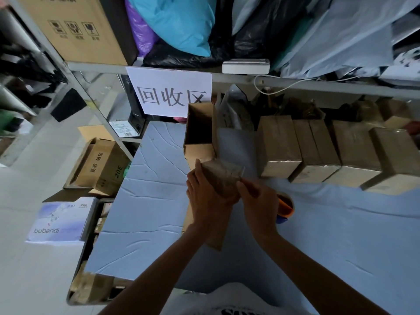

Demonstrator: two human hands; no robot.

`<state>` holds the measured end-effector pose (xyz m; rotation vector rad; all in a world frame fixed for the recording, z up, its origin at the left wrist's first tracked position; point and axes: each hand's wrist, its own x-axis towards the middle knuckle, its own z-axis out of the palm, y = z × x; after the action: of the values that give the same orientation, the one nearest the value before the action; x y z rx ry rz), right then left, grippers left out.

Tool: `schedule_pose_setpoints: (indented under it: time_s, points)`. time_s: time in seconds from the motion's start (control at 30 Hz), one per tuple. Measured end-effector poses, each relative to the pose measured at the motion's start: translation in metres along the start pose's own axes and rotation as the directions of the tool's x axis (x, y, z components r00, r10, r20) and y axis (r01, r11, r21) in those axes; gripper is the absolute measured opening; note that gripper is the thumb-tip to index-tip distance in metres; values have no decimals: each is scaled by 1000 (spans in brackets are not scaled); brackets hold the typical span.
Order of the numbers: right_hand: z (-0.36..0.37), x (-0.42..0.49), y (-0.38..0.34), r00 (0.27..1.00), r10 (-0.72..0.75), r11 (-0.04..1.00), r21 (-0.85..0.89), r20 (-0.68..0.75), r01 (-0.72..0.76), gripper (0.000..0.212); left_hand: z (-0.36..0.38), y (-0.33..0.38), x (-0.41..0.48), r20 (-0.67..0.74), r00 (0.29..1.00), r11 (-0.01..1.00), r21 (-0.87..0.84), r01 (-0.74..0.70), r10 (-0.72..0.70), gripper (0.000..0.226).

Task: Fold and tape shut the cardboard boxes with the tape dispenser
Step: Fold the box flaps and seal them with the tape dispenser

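box [223,178] held over table [159,201], mid | L hand [204,196] fingers wrapped round box | R hand [259,201] closed round tape dispenser [286,208], by box edge | box judged light, thin, easy dented: best gripped at 2 side walls, softly

This is a stockroom where I pack parcels. The paper sign [169,92] hanging from the metal shelving [100,67] reads 回收区, recycling area. Above the sign sit a large printed carton [79,30] and stuffed plastic bags [181,23]. Right of it, a row of taped cardboard boxes [318,151] lines my covered worktable [147,201]. Below and left of it, more cartons [100,167] stand on the floor.
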<state>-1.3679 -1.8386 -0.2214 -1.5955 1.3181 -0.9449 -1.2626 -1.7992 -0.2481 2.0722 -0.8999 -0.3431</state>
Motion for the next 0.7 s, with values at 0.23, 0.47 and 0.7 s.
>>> schedule_pose_setpoints:
  time_s: [0.23, 0.47, 0.7]
  points:
    - [-17, 14, 4, 996, 21, 1000, 5, -91, -21, 8, -12, 12, -4, -11, 1000, 960, -279, 2, -5, 51]
    - [-34, 17, 11, 998, -57, 998, -29, -38, 56, 15, -16, 12, -4, -7, 996, 949, -302, -89, 91, 31]
    - [-42, 14, 16, 982, -163, 985, -45, 98, 168, 17, -30, 1, 2, 18, 968, 955, -169, -244, 251, 22]
